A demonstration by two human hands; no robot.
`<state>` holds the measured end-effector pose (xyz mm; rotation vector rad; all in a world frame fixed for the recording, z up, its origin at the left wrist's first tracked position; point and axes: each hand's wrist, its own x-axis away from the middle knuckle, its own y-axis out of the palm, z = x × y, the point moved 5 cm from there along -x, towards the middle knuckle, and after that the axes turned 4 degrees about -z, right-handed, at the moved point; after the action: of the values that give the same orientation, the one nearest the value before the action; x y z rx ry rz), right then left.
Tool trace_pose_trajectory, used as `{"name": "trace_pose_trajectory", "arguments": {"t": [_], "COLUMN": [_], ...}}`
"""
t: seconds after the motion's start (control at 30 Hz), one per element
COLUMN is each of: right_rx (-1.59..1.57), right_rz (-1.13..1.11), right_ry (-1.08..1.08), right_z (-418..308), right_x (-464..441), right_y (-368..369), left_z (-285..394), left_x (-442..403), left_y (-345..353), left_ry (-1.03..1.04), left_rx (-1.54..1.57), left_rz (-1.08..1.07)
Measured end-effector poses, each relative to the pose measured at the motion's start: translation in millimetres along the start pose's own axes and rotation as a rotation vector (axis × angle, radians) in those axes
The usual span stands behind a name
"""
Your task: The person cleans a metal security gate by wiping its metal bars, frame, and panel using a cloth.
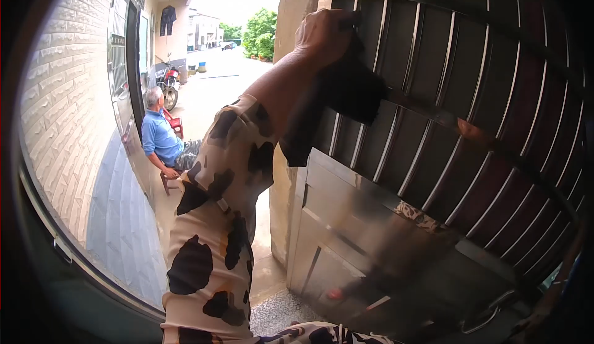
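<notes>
My left hand is raised high at the upper edge of a metal door with bars. Its fingers are closed on a black cloth, which hangs down over the bars and the door's edge. The sleeve on this arm is cream with dark patches. The door has shiny vertical bars over a dark backing, and a smooth metal panel below that reflects blurred shapes. My right hand is out of view.
A person in a blue shirt sits on a red chair by the left wall. Behind stands a red motorcycle. Dark trousers hang above. A tiled wall runs along the left; a concrete pillar borders the door.
</notes>
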<state>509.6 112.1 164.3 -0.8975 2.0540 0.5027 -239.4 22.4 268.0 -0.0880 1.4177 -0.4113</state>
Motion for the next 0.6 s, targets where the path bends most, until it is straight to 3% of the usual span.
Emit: {"name": "trace_pose_trajectory", "arguments": {"t": [0.17,0.3,0.37,0.47,0.5,0.53,0.6], "right_rx": [-0.014,-0.024,-0.006,0.033,0.035,0.034,0.018], "right_rz": [-0.031,0.018,-0.004,-0.105,-0.090,-0.070,-0.087], "right_ry": [0.030,-0.022,-0.006,-0.068,-0.069,-0.073,-0.074], "right_z": [-4.5,-22.4,-23.1,-17.6,-17.6,-18.1,-13.1], "right_x": [4.0,13.4,12.9,8.3,7.4,5.9,1.1], "right_y": [4.3,7.6,3.8,-1.7,-4.1,-6.7,-11.1], "left_z": [24.2,21.2,30.9,39.0,47.9,49.5,38.2], "left_x": [-27.9,-46.9,-52.3,-62.4,-57.0,-58.1,-60.8], "left_y": [27.2,39.8,46.6,41.7,38.4,34.1,44.0], "left_ry": [0.218,0.166,0.104,0.041,0.079,0.079,-0.032], "left_rx": [-0.369,-0.532,-0.696,-0.638,-0.645,-0.641,-0.546], "left_rz": [0.120,0.105,-0.150,-0.202,-0.028,-0.022,-0.250]}}
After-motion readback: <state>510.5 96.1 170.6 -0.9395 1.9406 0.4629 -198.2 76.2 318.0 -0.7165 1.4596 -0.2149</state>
